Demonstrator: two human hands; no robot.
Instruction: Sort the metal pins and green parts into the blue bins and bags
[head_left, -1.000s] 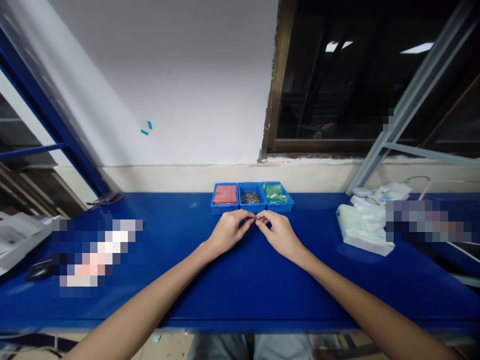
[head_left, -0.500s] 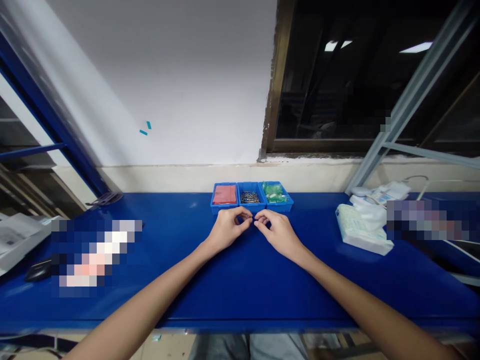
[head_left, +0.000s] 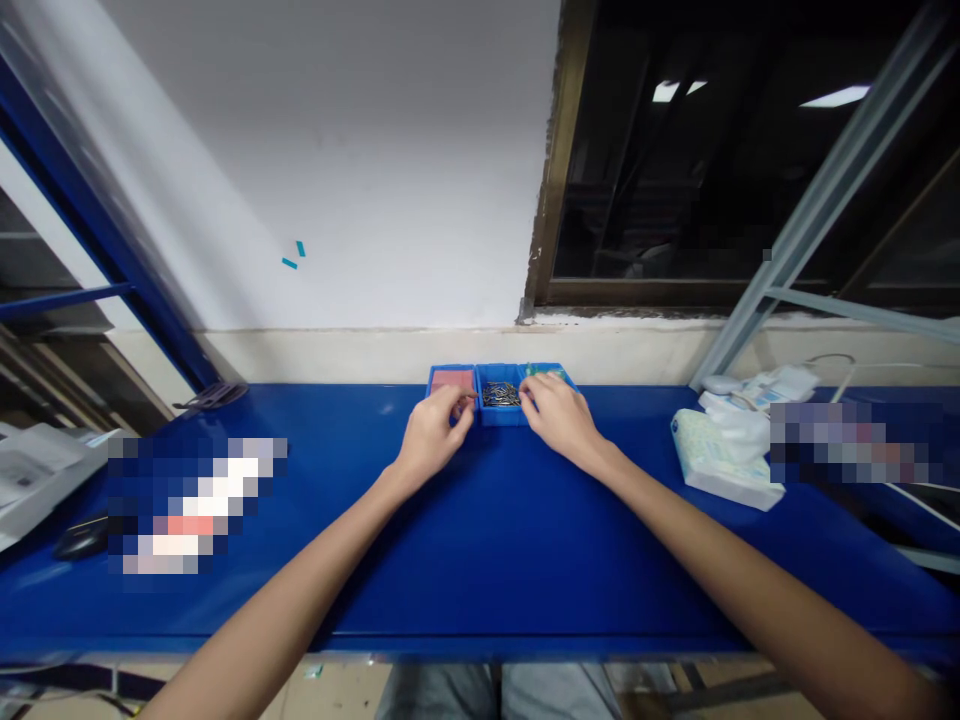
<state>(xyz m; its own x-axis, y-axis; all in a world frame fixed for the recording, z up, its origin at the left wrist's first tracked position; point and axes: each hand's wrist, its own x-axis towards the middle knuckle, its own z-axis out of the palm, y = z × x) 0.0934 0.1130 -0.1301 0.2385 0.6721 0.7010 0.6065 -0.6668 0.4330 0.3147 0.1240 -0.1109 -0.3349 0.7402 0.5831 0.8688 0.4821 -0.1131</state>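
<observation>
Three small blue bins stand side by side at the back of the blue table. The left bin (head_left: 431, 380) holds flat pink pieces, the middle bin (head_left: 501, 417) many small metal parts, the right bin (head_left: 564, 377) green items. My left hand (head_left: 435, 430) is closed in a pinch in front of the left bin, partly covering it; whatever its fingertips hold is too small to name. My right hand (head_left: 561, 415) lies over the front of the right bin, its bent fingers apart at the middle bin's right edge.
On the right lies a soft tissue pack (head_left: 724, 465) beside white items and a cable. A black computer mouse (head_left: 81, 538) and a white box (head_left: 45, 480) sit at the left. Metal posts (head_left: 817, 200) rise at both sides; a wall is behind.
My hands have moved apart from their meeting point before the bins. The left went left and slightly back to the left bin; the right moved up over the right bin.
</observation>
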